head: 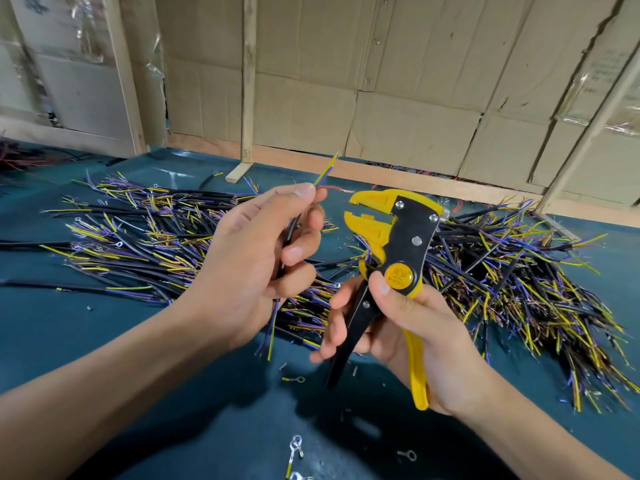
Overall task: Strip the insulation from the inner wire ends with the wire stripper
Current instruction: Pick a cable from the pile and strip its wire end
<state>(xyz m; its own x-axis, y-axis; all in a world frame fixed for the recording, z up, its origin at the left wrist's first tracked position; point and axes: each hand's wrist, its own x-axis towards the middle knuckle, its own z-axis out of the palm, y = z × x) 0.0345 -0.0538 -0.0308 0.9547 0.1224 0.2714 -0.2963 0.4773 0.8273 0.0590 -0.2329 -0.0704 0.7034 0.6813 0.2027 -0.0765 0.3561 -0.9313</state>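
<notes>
We pinch a cable [293, 227] in our left hand [249, 258], its wire ends [325, 173] just beside the open stripper [391, 233] gripped in our right hand [408, 327], above the surface [52, 341]; stripping seems pending.

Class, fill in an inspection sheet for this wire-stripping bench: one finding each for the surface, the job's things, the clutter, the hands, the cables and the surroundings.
Surface: dark teal mat, largely covered with cables.
Job's things: yellow-and-black wire stripper, jaws open and empty; held cable with yellow-green and red inner wires fanned above the fingers.
Clutter: loose ring terminals and small insulation scraps on the near mat.
Hands: left hand grips the held cable; right hand holds the stripper by its handles.
Cables: two heaps, left pile and right pile, black sheaths with yellow and purple cores.
Surroundings: cardboard wall on wooden framing.
</notes>
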